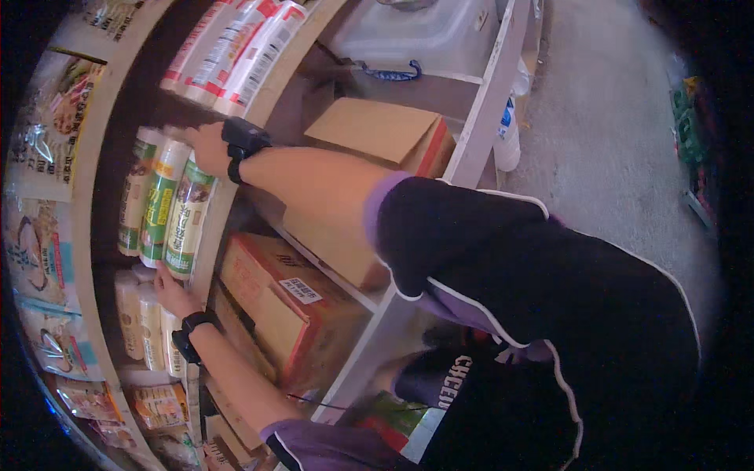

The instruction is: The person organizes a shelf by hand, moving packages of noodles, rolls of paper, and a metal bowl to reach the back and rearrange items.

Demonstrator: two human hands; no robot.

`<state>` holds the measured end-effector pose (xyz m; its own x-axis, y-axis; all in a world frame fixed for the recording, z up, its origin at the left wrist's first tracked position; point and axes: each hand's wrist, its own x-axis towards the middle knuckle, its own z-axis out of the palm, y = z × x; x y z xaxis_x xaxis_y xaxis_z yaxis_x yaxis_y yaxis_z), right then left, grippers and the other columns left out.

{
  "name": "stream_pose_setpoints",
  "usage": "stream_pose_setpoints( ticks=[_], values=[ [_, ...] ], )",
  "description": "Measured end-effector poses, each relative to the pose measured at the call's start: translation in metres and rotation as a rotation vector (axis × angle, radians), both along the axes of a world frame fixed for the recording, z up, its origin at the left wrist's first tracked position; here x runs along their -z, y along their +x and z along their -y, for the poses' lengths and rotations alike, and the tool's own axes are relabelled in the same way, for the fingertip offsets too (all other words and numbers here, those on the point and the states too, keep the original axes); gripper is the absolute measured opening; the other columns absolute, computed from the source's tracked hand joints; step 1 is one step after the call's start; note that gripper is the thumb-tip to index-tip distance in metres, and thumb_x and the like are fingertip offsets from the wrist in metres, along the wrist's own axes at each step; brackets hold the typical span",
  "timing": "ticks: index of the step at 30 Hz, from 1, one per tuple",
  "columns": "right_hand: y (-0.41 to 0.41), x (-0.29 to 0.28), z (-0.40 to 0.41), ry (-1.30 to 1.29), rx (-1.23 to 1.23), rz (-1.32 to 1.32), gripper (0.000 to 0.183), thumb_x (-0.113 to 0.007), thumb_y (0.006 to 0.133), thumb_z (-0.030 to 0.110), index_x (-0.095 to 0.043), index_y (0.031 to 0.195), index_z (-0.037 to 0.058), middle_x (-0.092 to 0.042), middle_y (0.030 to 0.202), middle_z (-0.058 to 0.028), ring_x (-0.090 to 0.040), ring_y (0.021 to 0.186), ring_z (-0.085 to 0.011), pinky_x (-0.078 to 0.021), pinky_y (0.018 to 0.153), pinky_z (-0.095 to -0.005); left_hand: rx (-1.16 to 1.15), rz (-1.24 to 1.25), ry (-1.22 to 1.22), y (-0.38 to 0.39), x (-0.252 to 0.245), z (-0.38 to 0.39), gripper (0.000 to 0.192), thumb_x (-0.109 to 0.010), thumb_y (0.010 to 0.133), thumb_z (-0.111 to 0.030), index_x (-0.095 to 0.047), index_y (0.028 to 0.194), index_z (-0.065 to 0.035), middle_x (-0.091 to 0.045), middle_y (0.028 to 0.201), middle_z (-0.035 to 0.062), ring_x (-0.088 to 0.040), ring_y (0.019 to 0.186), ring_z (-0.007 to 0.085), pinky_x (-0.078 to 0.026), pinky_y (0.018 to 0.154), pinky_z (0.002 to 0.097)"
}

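Three cylindrical packs of dried noodles (157, 203), in cream and green wrappers with printed writing, lie side by side on a wooden shelf (227, 206). My right hand (206, 144), with a black device strapped at the wrist, is at their upper ends in the picture; its fingertips are blurred and partly hidden. At the opposite ends is my left hand (175, 294), its thumb against the middle pack and a black band on the wrist. The packs sit between both hands. Just below my left hand lie paler cylindrical packs (150, 329).
Red-and-white cylindrical packs (232, 53) share the shelf. Flat bagged foods (41, 247) fill the tier at left. Cardboard cartons (294, 306) and a lidded clear plastic box (412, 35) occupy the lower shelving. Grey floor (589, 147) runs along the right, with green bottles (689, 123) beyond.
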<state>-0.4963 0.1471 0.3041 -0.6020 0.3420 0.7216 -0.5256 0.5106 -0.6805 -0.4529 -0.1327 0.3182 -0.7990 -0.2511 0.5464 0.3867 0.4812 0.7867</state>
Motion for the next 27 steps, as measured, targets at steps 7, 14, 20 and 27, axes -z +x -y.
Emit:
stream_pose_setpoints(
  ticks=[7,14,20,27],
  values=[
    [-0.009,0.005,0.006,0.002,0.077,-0.024,0.019,-0.049,0.078,0.014,-0.058,0.092,0.0058,-0.060,0.078,-0.0164,-0.060,0.075,-0.0353,-0.0466,0.065,-0.0456,0.067,0.007,0.052,0.002,-0.001,-0.002,0.049,-0.055,0.089,-0.036,-0.052,0.111,0.0081,-0.058,0.103,0.0143,-0.057,0.090,0.0198,-0.048,0.077,0.0317],
    [-0.002,0.003,0.006,0.004,-0.004,-0.072,0.018,-0.050,0.077,0.014,-0.058,0.090,0.0057,-0.060,0.079,-0.0175,-0.060,0.076,-0.0346,-0.0468,0.066,-0.0456,0.018,0.041,0.031,-0.002,-0.002,0.014,0.049,-0.055,0.089,-0.037,-0.053,0.111,0.0064,-0.059,0.101,0.0120,-0.057,0.089,0.0187,-0.047,0.075,0.0313],
    [-0.032,-0.001,0.008,0.274,0.182,0.124,0.024,-0.052,0.074,0.010,-0.061,0.096,0.0077,-0.064,0.079,-0.0160,-0.064,0.075,-0.0321,-0.0485,0.069,-0.0446,-0.182,0.059,-0.078,-0.024,0.005,0.034,0.054,-0.061,0.082,-0.044,-0.058,0.111,0.0007,-0.058,0.085,0.0057,-0.052,0.069,0.0117,-0.042,0.059,0.0267],
    [-0.042,0.014,0.008,0.222,0.129,-0.014,0.018,-0.053,0.077,0.014,-0.060,0.090,0.0038,-0.062,0.079,-0.0192,-0.060,0.075,-0.0363,-0.0469,0.068,-0.0467,-0.379,0.032,-0.202,0.012,0.002,-0.003,0.058,-0.058,0.080,-0.050,-0.062,0.106,0.0014,-0.063,0.101,0.0167,-0.059,0.095,0.0254,-0.043,0.084,0.0332]
  ],
)
